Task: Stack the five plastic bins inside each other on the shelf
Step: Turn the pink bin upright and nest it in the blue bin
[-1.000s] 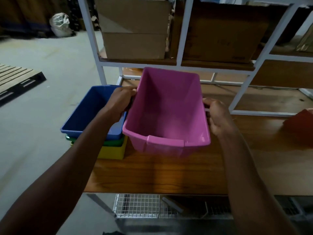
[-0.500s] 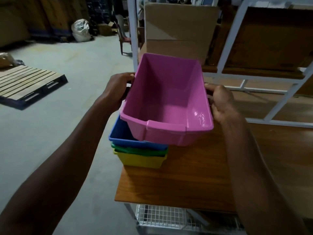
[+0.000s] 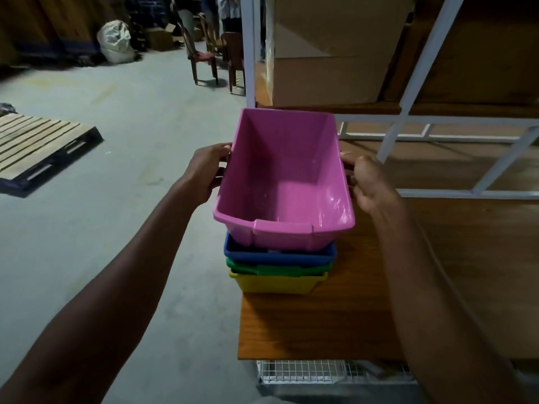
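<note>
Both hands grip the pink bin by its long sides, the left hand curled round the left rim and the right hand round the right rim. It sits directly over the blue bin, green bin and yellow bin, nested at the left edge of the wooden shelf.
</note>
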Demonstrator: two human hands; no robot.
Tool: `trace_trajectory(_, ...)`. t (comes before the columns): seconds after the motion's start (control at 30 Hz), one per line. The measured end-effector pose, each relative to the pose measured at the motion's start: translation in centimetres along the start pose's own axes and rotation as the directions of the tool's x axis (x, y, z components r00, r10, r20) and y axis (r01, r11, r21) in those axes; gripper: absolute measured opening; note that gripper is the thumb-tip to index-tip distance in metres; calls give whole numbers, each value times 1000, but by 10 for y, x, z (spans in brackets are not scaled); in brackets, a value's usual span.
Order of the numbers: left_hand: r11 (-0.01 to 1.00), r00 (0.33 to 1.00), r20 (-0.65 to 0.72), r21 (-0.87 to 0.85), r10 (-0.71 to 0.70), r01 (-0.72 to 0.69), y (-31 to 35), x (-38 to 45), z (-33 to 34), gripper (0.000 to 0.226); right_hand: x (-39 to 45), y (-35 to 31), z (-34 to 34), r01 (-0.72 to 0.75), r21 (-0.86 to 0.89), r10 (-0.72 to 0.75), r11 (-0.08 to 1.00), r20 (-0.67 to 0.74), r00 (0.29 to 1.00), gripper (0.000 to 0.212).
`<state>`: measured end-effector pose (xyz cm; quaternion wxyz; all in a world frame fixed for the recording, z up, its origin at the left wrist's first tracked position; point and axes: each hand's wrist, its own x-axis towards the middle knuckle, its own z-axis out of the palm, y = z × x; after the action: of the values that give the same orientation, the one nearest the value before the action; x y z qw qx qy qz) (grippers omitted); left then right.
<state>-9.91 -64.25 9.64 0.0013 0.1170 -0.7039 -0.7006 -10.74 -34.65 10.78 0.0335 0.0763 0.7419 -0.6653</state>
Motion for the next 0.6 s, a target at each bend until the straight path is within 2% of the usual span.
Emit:
trace_trajectory(0.27, 999, 999, 2, 30, -46, 46, -26, 6, 1, 37, 10, 23, 6, -56, 12, 56, 998, 6, 998, 31)
trace_trajectory(0.47, 996, 996, -23, 30, -81, 82, -44, 4, 2, 36, 6, 34, 10, -107, 15, 107, 994, 17, 994, 21)
trace_trajectory(0.6, 993, 994, -31, 61, -101, 103, -55, 0, 1, 35, 8, 42, 14, -146, 11, 146, 989, 12, 989, 26)
